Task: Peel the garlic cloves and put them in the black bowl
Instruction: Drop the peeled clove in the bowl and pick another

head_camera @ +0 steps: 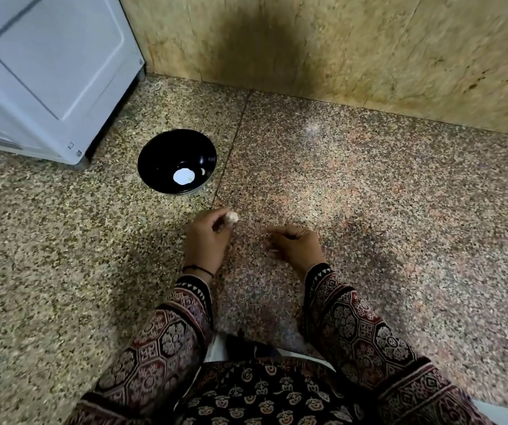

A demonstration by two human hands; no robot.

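Observation:
A black bowl [154, 154] stands on the speckled granite counter, left of centre, with a bright white patch at its bottom and a small pale piece beside it. My left hand [206, 237] pinches a whitish garlic clove [232, 216] at its fingertips, just below and right of the bowl. My right hand [295, 245] hovers to the right of it, fingers loosely curled and holding nothing. Both hands are over the counter, a hand's width apart.
A white appliance [47, 72] stands at the back left, close to the bowl. A stained stone wall [338, 47] runs along the back. The counter [400, 210] stretches to the right. A seam runs down the counter beside the bowl.

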